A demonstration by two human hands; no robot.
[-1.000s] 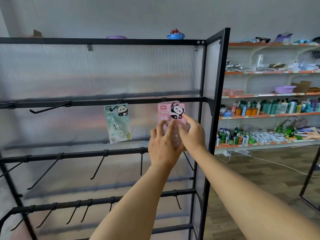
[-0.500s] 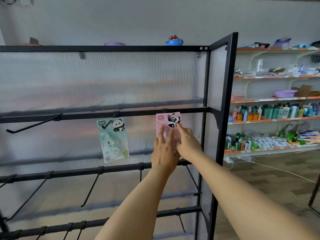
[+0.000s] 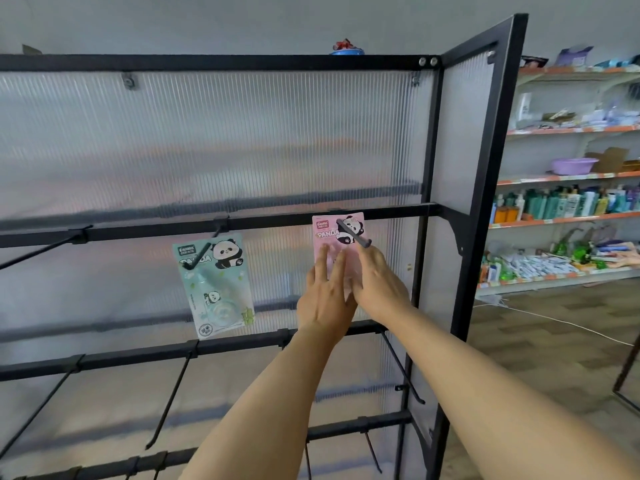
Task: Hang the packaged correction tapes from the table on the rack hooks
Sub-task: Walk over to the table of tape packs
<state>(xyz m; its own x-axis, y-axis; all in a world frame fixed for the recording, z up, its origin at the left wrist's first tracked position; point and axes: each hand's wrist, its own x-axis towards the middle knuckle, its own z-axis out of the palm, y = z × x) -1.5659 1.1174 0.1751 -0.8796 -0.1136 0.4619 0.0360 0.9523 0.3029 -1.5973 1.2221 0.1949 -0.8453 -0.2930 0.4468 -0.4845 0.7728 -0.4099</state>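
Rack (image 3: 429,216): black metal bars, ribbed translucent panel behind. Mint card pack (image 3: 214,285): flat, glossy, long axis vertical, tilted slightly. Pink card pack (image 3: 329,233): upright on the right-hand hook (image 3: 353,232), which points toward you. Your left hand (image 3: 325,299), fingers straight, lies flat against it; your right hand (image 3: 377,285), fingers extended, touches its edge.

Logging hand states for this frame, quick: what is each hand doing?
Left hand: open, straight fingers lying against the pink correction tape pack.
Right hand: fingers at the same pack near its hook; grip cannot be told.
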